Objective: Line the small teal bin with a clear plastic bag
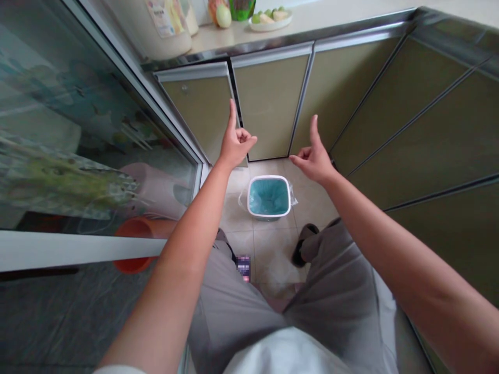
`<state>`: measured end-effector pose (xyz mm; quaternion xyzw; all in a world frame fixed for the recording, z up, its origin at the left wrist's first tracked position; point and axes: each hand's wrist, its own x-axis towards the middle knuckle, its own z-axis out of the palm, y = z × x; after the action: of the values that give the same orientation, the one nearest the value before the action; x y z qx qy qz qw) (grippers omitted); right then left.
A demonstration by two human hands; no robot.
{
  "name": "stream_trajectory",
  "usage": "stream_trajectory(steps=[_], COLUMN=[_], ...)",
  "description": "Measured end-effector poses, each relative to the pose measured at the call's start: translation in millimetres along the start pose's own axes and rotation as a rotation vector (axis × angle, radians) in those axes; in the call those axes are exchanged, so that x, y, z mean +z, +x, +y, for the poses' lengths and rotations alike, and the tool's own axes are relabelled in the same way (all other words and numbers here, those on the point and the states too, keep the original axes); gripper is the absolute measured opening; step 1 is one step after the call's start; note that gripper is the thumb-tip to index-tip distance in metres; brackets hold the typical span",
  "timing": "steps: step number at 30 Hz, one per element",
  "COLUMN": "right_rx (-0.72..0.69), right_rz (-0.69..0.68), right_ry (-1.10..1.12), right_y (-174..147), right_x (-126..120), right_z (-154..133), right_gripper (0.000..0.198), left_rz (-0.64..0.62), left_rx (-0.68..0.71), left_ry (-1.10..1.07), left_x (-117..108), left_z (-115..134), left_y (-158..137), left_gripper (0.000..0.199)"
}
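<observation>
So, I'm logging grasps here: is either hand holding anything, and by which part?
Nothing is held: the left hand and right hand are both empty, and neither touches the bin.

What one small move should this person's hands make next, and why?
I'd probably lower the left hand and the right hand toward the bin: both hands appear to hold nothing, and the bin stands on the tiled floor in front of the person, with clear plastic sticking out past its rim.
</observation>
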<state>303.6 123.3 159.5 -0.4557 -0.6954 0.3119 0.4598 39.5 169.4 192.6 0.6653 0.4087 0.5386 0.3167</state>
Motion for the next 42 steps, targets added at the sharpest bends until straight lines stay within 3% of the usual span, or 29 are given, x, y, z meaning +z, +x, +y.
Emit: stream_trajectory(steps=[5, 7, 10, 13, 16, 21, 25, 32, 42], right_rx=[0.045, 0.071, 0.191, 0.307, 0.296, 0.274, 0.265, 0.229, 0.332], right_rz=[0.024, 0.062, 0.071, -0.135, -0.35, -0.748, -0.887, -0.911, -0.881], right_ry=[-0.026, -0.077, -0.234, -0.431, -0.566, -0.753, -0.836, -0.914, -0.923], right_y=[-19.9, -32.8, -57.2, -78.1, -89.5, -106.1, -121.4, -131.8, -136.1], right_x=[7.3, 15.1, 27.9, 42.7, 62.2, 99.4, 114.4, 115.0, 113.8], right_z=[11.8, 25.6, 50.8, 65.3, 68.8, 83.9, 103.4, 117.9, 141.5], right_gripper=[0.11, 0.1, 0.067, 0.036, 0.033, 0.034, 0.035, 0.034, 0.035], left_rz=[0.026, 0.069, 0.12, 0.041, -0.204, -0.328, -0.427, -0.463, -0.541], left_rx=[-0.039, -0.069, -0.203, -0.488, -0.68, -0.811, -0.886, -0.891, -0.842], left_ry=[-0.035, -0.024, 0.075, 0.334, 0.527, 0.514, 0.564, 0.544, 0.585], left_x=[-10.9, -18.3, -36.0, -59.1, -75.2, -75.6, -73.9, -71.5, -62.3], left_z=[12.4, 9.1, -10.6, -38.4, -62.6, -89.4, -103.4, -107.6, -106.7], left_y=[-30.0, -52.1, -101.8, -151.9, -176.8, -180.0, -186.6, -187.1, -180.1], left_gripper=[0.102, 0.083, 0.046, 0.029, 0.028, 0.042, 0.045, 0.055, 0.054])
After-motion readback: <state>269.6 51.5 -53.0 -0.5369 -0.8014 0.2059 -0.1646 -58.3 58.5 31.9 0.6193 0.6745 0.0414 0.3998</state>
